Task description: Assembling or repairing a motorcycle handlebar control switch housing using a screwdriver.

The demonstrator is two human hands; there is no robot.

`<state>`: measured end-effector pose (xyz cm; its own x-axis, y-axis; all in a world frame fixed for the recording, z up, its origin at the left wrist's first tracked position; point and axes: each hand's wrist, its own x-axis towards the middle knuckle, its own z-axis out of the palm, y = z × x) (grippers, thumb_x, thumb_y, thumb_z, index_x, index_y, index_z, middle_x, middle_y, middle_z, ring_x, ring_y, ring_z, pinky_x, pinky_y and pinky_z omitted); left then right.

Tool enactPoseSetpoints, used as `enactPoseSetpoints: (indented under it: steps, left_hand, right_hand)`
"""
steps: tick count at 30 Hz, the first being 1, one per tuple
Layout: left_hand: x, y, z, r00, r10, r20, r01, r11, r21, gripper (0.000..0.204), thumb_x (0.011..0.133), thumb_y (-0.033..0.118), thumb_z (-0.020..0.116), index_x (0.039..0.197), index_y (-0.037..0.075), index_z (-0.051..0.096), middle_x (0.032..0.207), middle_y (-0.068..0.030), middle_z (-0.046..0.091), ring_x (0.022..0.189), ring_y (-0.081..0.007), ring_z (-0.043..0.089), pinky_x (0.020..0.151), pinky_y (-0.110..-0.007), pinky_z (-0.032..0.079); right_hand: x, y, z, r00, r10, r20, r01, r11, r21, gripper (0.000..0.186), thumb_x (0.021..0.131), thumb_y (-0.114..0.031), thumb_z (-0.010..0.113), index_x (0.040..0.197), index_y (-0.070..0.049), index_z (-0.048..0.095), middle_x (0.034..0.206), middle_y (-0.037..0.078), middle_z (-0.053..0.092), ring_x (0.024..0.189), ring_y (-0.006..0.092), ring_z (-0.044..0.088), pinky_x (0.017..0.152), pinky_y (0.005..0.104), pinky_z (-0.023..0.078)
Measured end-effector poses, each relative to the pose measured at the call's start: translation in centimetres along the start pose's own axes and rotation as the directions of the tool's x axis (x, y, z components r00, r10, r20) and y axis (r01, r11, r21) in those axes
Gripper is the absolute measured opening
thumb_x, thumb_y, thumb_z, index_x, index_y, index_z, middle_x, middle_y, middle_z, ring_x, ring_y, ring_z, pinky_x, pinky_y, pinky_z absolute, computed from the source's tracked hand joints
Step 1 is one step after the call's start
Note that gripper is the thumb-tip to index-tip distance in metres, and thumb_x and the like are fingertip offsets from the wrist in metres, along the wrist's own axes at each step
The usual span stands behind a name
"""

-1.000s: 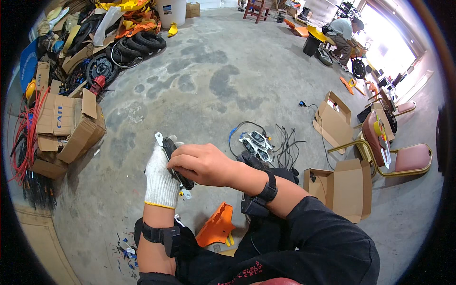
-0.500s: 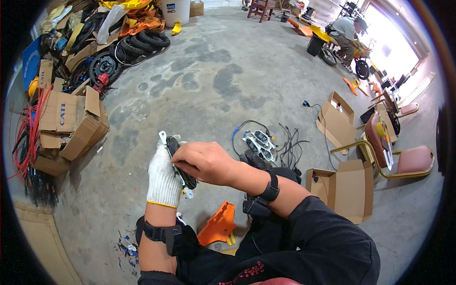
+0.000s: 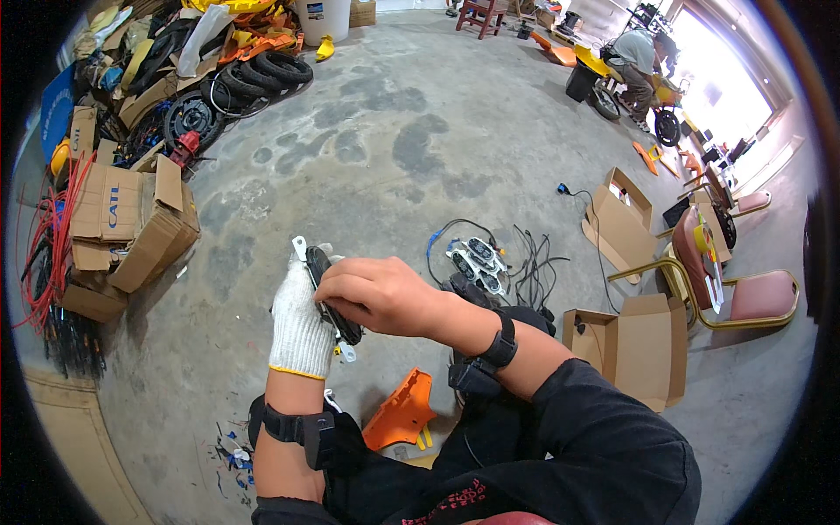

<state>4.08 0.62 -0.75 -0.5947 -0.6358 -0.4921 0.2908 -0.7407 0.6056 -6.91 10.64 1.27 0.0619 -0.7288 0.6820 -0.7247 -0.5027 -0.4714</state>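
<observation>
My left hand (image 3: 297, 319), in a white knit glove with a yellow cuff edge, is closed around a long black oval part (image 3: 318, 262). A white tab with a hole (image 3: 299, 245) sticks out at the part's far end, and a small white piece shows at its near end. My bare right hand (image 3: 372, 293) lies across the part from the right. Its fingers are bent and pinched against the part's edge; the fingertips are partly hidden. Below my hands, an orange plastic panel (image 3: 401, 409) rests between my legs.
Several black oval units in white housings (image 3: 479, 261) lie on the floor beside black cables (image 3: 534, 267). Opened cardboard boxes (image 3: 643, 350) and chairs (image 3: 763, 296) stand right. Left are a cardboard box (image 3: 131, 214), red wires and piled tires (image 3: 262, 79). A person (image 3: 637, 66) bends at far right.
The black part has turned slightly in my left hand, its far end showing more beside the white tab. My right hand has shifted slightly, still against it.
</observation>
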Motion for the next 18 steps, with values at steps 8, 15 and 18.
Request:
enactPoseSetpoints:
  steps: [8,15,18]
  left_hand:
    - [-0.4,-0.2,0.3,0.996,0.037,-0.084,-0.03,0.997,0.074,0.039,0.102,0.042,0.043,0.1,0.007,0.061,0.085,-0.0105,0.064,0.074,-0.024,0.062,0.065,-0.038,0.055]
    - [0.8,-0.3,-1.2,1.0,0.002,-0.026,-0.001,1.0,0.026,0.038,0.102,0.04,0.044,0.101,0.006,0.061,0.085,-0.0096,0.064,0.072,-0.0232,0.062,0.065,-0.037,0.055]
    - [1.1,-0.3,-1.4,0.999,0.013,0.046,-0.013,1.0,0.002,0.037,0.102,0.038,0.043,0.101,0.006,0.062,0.084,-0.009,0.064,0.072,-0.0227,0.062,0.064,-0.037,0.054]
  right_hand:
    - [-0.1,-0.3,-0.1,0.998,0.057,-0.008,-0.057,0.998,0.026,0.02,0.081,-0.006,0.07,0.099,-0.008,0.061,0.09,0.008,0.065,0.079,0.0279,0.065,0.064,0.0363,0.052]
    - [-0.2,-0.1,0.1,0.998,0.062,-0.001,-0.062,0.997,0.054,0.016,0.083,-0.011,0.067,0.097,-0.009,0.06,0.092,0.008,0.063,0.084,0.0295,0.064,0.068,0.0391,0.052]
    - [-0.2,0.1,0.1,0.999,0.038,0.007,-0.039,0.998,0.055,0.016,0.083,-0.01,0.067,0.098,-0.009,0.06,0.094,0.008,0.063,0.085,0.0293,0.064,0.068,0.039,0.052]
